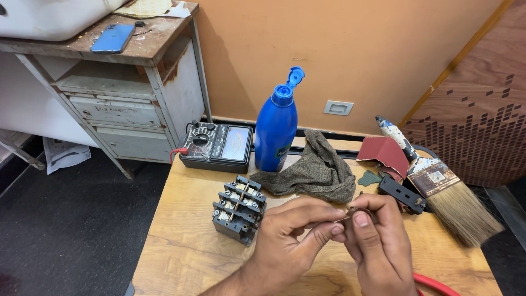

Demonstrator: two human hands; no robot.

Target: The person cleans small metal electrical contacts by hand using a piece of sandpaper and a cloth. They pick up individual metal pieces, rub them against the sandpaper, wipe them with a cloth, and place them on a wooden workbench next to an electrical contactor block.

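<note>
My left hand [287, 238] and my right hand [378, 241] meet over the wooden table [181, 257], fingertips pinched together on a small dark metal part [349, 212]. The part is mostly hidden by the fingers. Just left of my left hand sits a grey electrical contactor block [239, 209] with rows of screw terminals. A crumpled grey-brown cloth [318, 170] lies just beyond my hands.
An analog multimeter [217, 145] with a red lead, an open blue bottle [276, 126], folded red sandpaper [383, 152], a black plastic piece [401, 193] and a wide paintbrush [444, 189] lie at the back. A red hose [438, 285] curves at the near right. A worn metal cabinet [126, 98] holds a blue phone [112, 38].
</note>
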